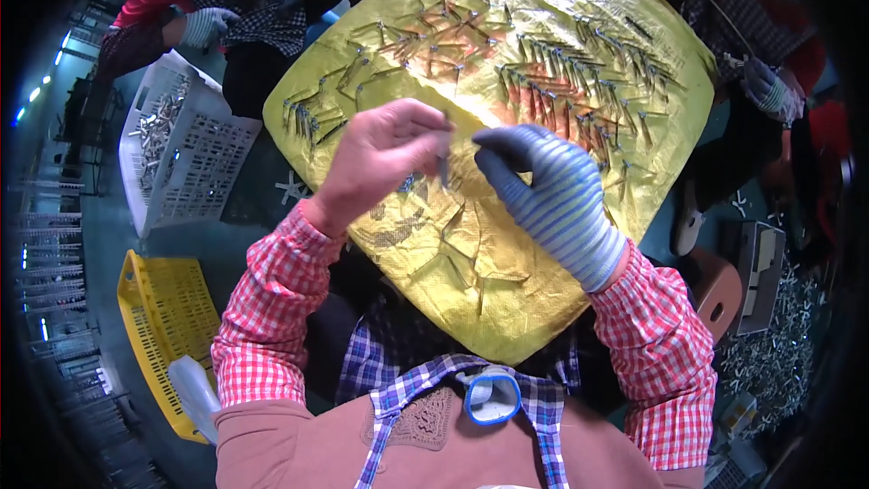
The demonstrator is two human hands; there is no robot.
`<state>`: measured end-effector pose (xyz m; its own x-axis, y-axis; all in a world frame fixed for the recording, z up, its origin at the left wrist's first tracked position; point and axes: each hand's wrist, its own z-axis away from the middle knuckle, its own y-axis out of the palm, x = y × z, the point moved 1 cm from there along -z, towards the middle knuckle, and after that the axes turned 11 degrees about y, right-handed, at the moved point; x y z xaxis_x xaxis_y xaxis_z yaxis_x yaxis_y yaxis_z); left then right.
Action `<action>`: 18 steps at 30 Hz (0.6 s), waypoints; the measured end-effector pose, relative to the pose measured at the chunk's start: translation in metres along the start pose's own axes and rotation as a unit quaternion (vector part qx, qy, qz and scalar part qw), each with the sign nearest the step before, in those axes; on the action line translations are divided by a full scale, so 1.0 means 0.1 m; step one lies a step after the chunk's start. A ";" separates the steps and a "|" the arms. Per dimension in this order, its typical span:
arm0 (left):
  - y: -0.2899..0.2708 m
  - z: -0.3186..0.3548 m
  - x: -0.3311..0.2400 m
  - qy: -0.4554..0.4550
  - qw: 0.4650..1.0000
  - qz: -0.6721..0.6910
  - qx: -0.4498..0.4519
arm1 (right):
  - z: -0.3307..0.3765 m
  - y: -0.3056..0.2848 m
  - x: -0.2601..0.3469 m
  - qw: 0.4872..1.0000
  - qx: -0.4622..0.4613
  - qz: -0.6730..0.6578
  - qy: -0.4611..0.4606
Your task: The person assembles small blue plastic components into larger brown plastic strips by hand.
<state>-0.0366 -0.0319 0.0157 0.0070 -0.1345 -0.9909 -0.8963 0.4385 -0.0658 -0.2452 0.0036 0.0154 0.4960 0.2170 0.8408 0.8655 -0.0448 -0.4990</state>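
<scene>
Thin piece (pixel 444 168) sits pinched in the left hand (pixel 385 156); whether the gloved right hand (pixel 550 183) grips anything, I cannot tell.

Glare on yellow sheet (pixel 543 308) | surroundings dim | rim black, edges bent (fisheye) | left fingers (pixel 418 118) slightly blurred
</scene>
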 end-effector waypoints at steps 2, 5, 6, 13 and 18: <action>-0.23 -0.06 0.07 -0.004 0.998 -0.013 -0.065 | -0.02 0.02 -0.06 0.979 0.042 0.141 -0.141; -0.39 -0.12 0.14 -0.051 0.992 0.013 -0.112 | 0.07 0.32 -0.21 0.939 0.133 0.261 -0.177; -0.41 -0.14 0.17 -0.058 0.992 0.014 -0.112 | 0.11 0.39 -0.21 0.927 0.146 0.302 -0.170; -0.22 -0.39 0.13 -0.020 0.996 -0.028 -0.086 | 0.02 0.50 -0.23 0.893 0.242 0.344 -0.162; -0.18 -0.80 0.08 0.011 0.996 -0.027 -0.084 | 0.00 0.27 -0.04 0.911 0.247 0.299 -0.139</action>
<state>-0.0560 -0.1117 0.0184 0.0482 -0.1740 -0.9836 -0.9566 0.2752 -0.0955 -0.2241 0.0014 -0.0014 0.7714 0.5399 0.3368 0.2754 0.1938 -0.9416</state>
